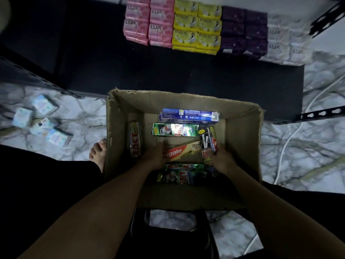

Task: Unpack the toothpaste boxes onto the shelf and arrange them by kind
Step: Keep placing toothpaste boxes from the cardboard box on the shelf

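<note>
1. Toothpaste boxes, long printed cardboard packs, all lie in the open brown cardboard carton on the floor; the black shelf board holds only soap bars, so I judge the unpacking is hardly begun.
2. The left hand grips the red-and-gold Colgate box; the right hand holds the dark Zact box, both arms reaching down inside.
</note>
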